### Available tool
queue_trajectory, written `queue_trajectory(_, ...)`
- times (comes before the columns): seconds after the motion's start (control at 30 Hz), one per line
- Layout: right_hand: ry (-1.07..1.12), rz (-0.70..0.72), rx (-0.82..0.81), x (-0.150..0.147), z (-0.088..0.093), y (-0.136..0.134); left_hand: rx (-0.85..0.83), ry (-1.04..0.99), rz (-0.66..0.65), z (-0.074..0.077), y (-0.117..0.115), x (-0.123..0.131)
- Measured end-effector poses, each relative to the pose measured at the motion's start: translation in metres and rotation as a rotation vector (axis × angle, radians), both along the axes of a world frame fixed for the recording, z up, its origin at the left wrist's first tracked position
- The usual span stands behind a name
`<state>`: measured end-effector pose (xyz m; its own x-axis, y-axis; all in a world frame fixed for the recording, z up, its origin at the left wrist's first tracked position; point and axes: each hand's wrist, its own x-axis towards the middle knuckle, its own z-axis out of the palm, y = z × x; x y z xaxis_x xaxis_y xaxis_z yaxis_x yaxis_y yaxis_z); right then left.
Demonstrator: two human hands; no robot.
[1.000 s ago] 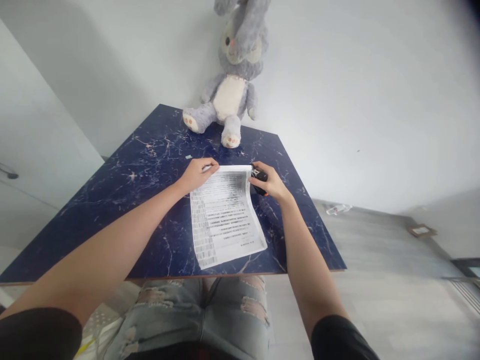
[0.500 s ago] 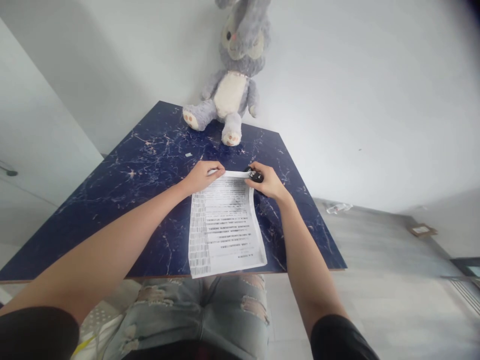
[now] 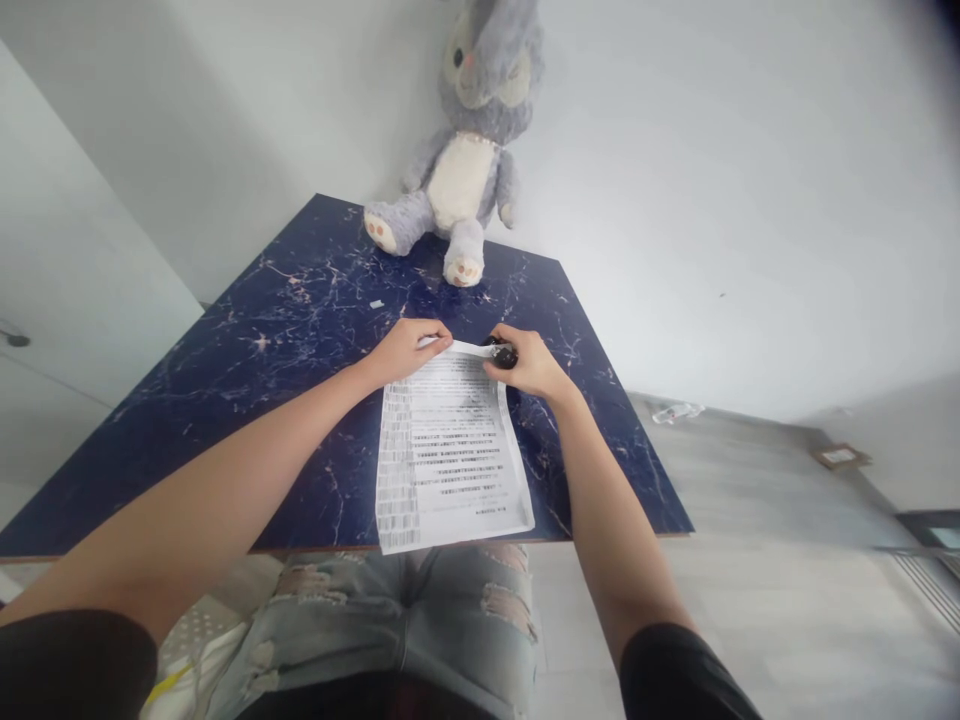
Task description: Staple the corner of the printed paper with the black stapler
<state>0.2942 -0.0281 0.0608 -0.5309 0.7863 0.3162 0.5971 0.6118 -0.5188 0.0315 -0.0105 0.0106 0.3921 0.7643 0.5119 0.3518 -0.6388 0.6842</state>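
A stack of printed paper [image 3: 457, 440] lies on the dark blue marbled table [image 3: 247, 330], its near edge reaching the table's front edge. My left hand [image 3: 411, 350] pinches the far left part of the stack, where a white strip of the far edge stands up. In my right hand [image 3: 529, 362] is a small black tool with a shiny metal part [image 3: 502, 353], held at the far right corner of the paper. My fingers cover part of the tool, so its exact kind cannot be made out.
A grey plush rabbit [image 3: 465, 185] sits at the table's back against the wall. A small whitish scrap [image 3: 376, 304] lies left of it. On the floor at right are a clear plastic-looking item [image 3: 677, 412] and a brown box [image 3: 838, 456].
My right hand has shifted slightly left with the black tool, further over the paper's far right corner. The left hand keeps its hold with barely any movement.
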Motion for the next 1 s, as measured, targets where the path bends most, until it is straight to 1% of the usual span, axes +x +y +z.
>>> queue_trajectory(0.17, -0.092, -0.123, 0.080, -0.013, -0.007, -0.001, 0.004, -0.001, -0.005, 0.003, -0.002, 0.000)
queue_trajectory(0.27, -0.102, -0.096, 0.062, -0.012, -0.006, 0.001, 0.008, 0.024, 0.010, -0.001, 0.001, -0.002)
queue_trajectory(0.33, -0.045, -0.072, 0.028, -0.005, -0.006, 0.006, 0.003, 0.067, 0.054, -0.004, 0.004, -0.004)
queue_trajectory(0.37, 0.002, -0.090, 0.012, 0.000, -0.007, 0.010, 0.004, 0.104, 0.088, -0.005, 0.006, -0.006)
queue_trajectory(0.4, 0.059, -0.142, -0.006, 0.006, -0.009, 0.014, 0.014, 0.152, 0.132, -0.005, 0.007, -0.007)
queue_trajectory(0.43, 0.125, -0.233, -0.022, 0.012, -0.012, 0.018, 0.037, 0.205, 0.185, -0.005, 0.007, -0.008)
queue_trajectory(0.5, 0.267, -0.497, -0.022, 0.023, -0.018, 0.026, 0.106, 0.310, 0.284, -0.002, 0.007, -0.010)
queue_trajectory(0.53, 0.332, -0.625, -0.009, 0.026, -0.020, 0.029, 0.137, 0.357, 0.301, -0.001, 0.006, -0.010)
queue_trajectory(0.57, 0.394, -0.719, 0.000, 0.029, -0.022, 0.032, 0.156, 0.404, 0.281, 0.000, 0.005, -0.011)
queue_trajectory(0.6, 0.464, -0.769, -0.007, 0.030, -0.022, 0.033, 0.158, 0.455, 0.225, 0.000, 0.005, -0.011)
queue_trajectory(0.63, 0.542, -0.771, -0.042, 0.029, -0.022, 0.033, 0.151, 0.508, 0.148, -0.001, 0.004, -0.010)
queue_trajectory(0.67, 0.622, -0.733, -0.111, 0.026, -0.021, 0.032, 0.143, 0.559, 0.079, -0.002, 0.003, -0.010)
queue_trajectory(0.7, 0.693, -0.664, -0.210, 0.021, -0.020, 0.030, 0.142, 0.599, 0.042, -0.004, 0.003, -0.010)
queue_trajectory(0.73, 0.741, -0.581, -0.323, 0.015, -0.019, 0.027, 0.151, 0.624, 0.043, -0.006, 0.003, -0.010)
queue_trajectory(0.77, 0.759, -0.496, -0.427, 0.007, -0.019, 0.023, 0.165, 0.636, 0.076, -0.007, 0.003, -0.009)
queue_trajectory(0.83, 0.722, -0.358, -0.559, -0.012, -0.018, 0.012, 0.185, 0.631, 0.166, -0.010, 0.003, -0.009)
queue_trajectory(0.87, 0.696, -0.311, -0.581, -0.022, -0.019, 0.006, 0.179, 0.625, 0.185, -0.010, 0.004, -0.009)
queue_trajectory(1.0, 0.649, -0.185, -0.573, -0.056, -0.020, -0.014, 0.161, 0.623, 0.135, -0.011, 0.005, -0.008)
